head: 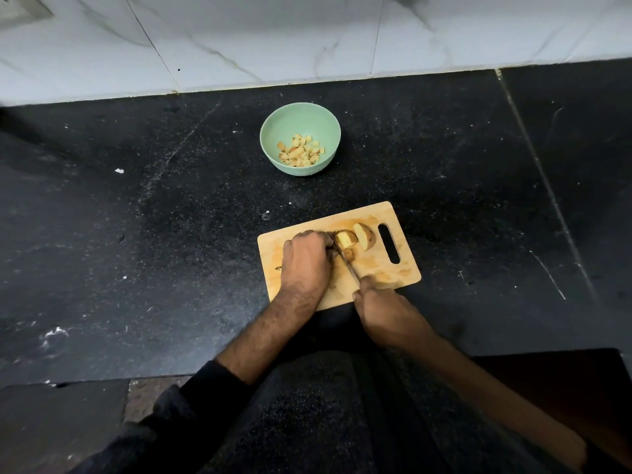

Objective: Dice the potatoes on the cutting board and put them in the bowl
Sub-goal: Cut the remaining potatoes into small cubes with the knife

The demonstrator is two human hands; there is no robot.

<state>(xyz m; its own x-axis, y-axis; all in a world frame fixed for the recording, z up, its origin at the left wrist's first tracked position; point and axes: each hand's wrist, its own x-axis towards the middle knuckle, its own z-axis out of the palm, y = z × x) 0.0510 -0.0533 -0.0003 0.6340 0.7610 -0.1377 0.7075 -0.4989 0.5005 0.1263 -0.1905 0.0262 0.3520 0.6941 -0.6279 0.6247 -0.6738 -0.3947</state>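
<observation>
A wooden cutting board (403, 268) lies on the black counter in front of me. On it sit a cut potato piece (344, 239) and a potato slice (364, 236) to its right. My left hand (306, 261) presses down on the potato's left part, which it hides. My right hand (379, 302) grips the handle of a knife (345, 260); its blade runs diagonally through the potato beside my left fingers. Beyond the board stands a pale green bowl (273, 138) holding several potato dice (301, 151).
The black stone counter (136, 234) stretches left and right of the board. A white marble wall (307, 39) closes the back. Small white scraps (119, 171) dot the counter at left. The counter's front edge runs just under my forearms.
</observation>
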